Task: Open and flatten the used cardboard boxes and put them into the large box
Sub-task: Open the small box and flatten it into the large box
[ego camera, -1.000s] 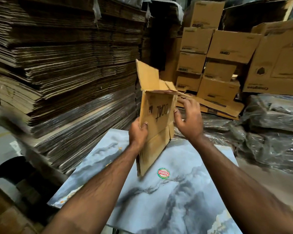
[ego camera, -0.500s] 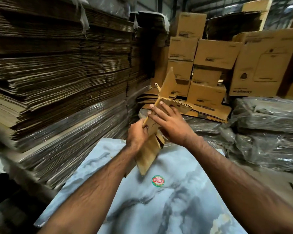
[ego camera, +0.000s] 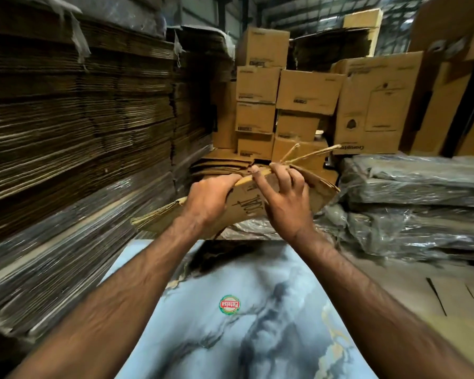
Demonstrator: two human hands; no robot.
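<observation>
Flattening the small used cardboard box (ego camera: 257,203) appears to be the step in hand, and doing it well seems to call for squeezing the panels together along their creases while folding the loose flaps (ego camera: 309,154) in line with the body, so that nothing springs open when the piece goes into the large box. That large box cannot be identified with any certainty in this view, so the drop-off spot is unclear. The collapsed box is held in the air above the far edge of a marble-patterned slab (ego camera: 230,337), tilted so that its left end hangs lower and its flaps fan out at the upper right, in front of a pile of stacked cartons (ego camera: 307,91). The left hand (ego camera: 208,201) grips the box's upper edge, its fingers curled over the cardboard near the middle. The right hand (ego camera: 282,198) holds the same edge just beside it, with the thumb and outer fingers curled round the top while the index finger lies straighter across the printed face. The two hands sit close together, nearly touching. A tall stack of flattened cardboard sheets (ego camera: 80,132) fills the left side, and plastic-wrapped bundles (ego camera: 411,201) lie on the right.
</observation>
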